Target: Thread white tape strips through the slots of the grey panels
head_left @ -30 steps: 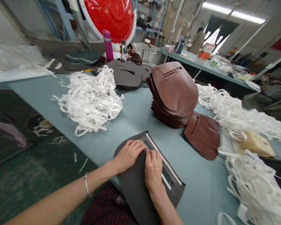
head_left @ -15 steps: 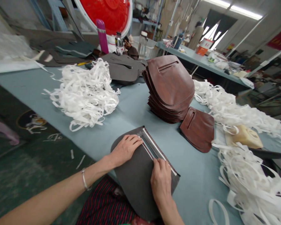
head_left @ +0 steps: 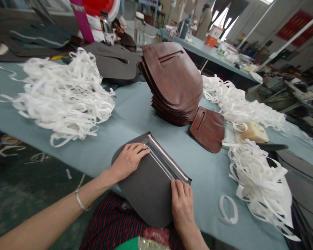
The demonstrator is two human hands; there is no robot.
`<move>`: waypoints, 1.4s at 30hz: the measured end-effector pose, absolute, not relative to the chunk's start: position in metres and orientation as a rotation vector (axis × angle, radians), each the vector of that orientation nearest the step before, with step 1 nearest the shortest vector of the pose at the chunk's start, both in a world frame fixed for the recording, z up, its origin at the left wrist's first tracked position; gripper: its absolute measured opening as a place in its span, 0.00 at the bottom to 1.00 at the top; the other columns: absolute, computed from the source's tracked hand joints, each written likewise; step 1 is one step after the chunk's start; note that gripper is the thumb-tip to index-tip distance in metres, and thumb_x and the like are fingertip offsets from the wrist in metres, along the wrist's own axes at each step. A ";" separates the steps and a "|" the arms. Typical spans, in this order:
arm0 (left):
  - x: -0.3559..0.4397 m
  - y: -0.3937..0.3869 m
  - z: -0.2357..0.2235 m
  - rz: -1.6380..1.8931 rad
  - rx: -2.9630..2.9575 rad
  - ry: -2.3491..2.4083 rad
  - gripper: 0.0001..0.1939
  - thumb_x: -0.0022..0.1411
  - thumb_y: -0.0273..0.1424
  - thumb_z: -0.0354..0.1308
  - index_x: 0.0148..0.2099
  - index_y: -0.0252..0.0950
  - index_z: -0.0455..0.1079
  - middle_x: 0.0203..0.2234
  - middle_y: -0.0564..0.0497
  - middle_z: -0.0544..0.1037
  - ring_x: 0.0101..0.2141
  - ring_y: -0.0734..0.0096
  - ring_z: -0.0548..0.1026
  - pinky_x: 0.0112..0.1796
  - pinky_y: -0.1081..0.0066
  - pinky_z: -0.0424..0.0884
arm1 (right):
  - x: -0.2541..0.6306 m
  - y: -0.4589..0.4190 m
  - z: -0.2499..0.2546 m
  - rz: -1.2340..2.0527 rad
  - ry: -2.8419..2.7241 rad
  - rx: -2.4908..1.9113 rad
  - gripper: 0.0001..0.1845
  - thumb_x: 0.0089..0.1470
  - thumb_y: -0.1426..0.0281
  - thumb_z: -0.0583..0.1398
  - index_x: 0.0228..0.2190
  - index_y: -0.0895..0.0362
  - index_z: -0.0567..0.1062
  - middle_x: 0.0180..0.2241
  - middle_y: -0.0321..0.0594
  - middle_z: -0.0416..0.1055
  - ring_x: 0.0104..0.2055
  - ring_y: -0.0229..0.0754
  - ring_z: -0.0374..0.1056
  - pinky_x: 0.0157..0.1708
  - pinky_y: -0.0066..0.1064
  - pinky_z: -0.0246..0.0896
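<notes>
A dark grey panel (head_left: 146,187) with a rounded near end lies at the table's front edge, over my lap. It looks like the back side of a brown leather piece, as brown shows along its far edge. A long slot (head_left: 160,161) runs near that edge, with white tape strips (head_left: 169,158) along both sides. My left hand (head_left: 129,159) presses its fingers together at the slot's left end, gripping the panel's slot edge. My right hand (head_left: 182,203) has its fingers closed on the same edge at the right end. Both thumbs are mostly hidden.
A stack of brown leather panels (head_left: 172,76) with slots stands beyond, beside a smaller brown panel (head_left: 208,130). Piles of white tape strips lie left (head_left: 65,93) and right (head_left: 258,177). A tape roll (head_left: 229,209) is at right. Grey pieces (head_left: 114,62) lie behind.
The camera view has turned right and down a little. My right hand has shifted slightly toward the near side of the slot's right end; my left hand stays at the left end.
</notes>
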State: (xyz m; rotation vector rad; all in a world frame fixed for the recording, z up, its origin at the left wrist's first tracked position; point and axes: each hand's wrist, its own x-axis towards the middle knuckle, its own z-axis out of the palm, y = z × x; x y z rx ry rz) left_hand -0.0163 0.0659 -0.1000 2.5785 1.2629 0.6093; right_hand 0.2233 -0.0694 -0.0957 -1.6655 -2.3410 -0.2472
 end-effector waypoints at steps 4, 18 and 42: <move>-0.017 0.065 -0.103 0.576 2.605 1.257 0.20 0.64 0.23 0.45 0.56 0.39 0.65 0.52 0.46 0.71 0.53 0.60 0.65 0.50 0.56 0.61 | 0.234 -0.080 -0.098 -0.224 -2.283 -1.710 0.18 0.58 0.79 0.47 0.47 0.62 0.69 0.42 0.52 0.68 0.46 0.51 0.60 0.45 0.47 0.60; -0.019 0.068 -0.090 0.387 2.846 1.261 0.23 0.61 0.21 0.46 0.58 0.36 0.62 0.57 0.46 0.67 0.54 0.59 0.63 0.51 0.59 0.59 | 0.237 -0.075 -0.109 -0.240 -2.232 -1.567 0.21 0.60 0.77 0.43 0.51 0.60 0.66 0.40 0.49 0.69 0.45 0.51 0.62 0.45 0.46 0.56; -0.002 0.047 -0.101 0.498 2.734 1.189 0.21 0.64 0.25 0.45 0.58 0.37 0.62 0.53 0.44 0.70 0.54 0.60 0.65 0.53 0.58 0.62 | 0.152 -0.017 -0.091 -0.117 -2.273 -1.879 0.20 0.57 0.80 0.49 0.50 0.69 0.67 0.44 0.56 0.66 0.47 0.52 0.60 0.45 0.44 0.59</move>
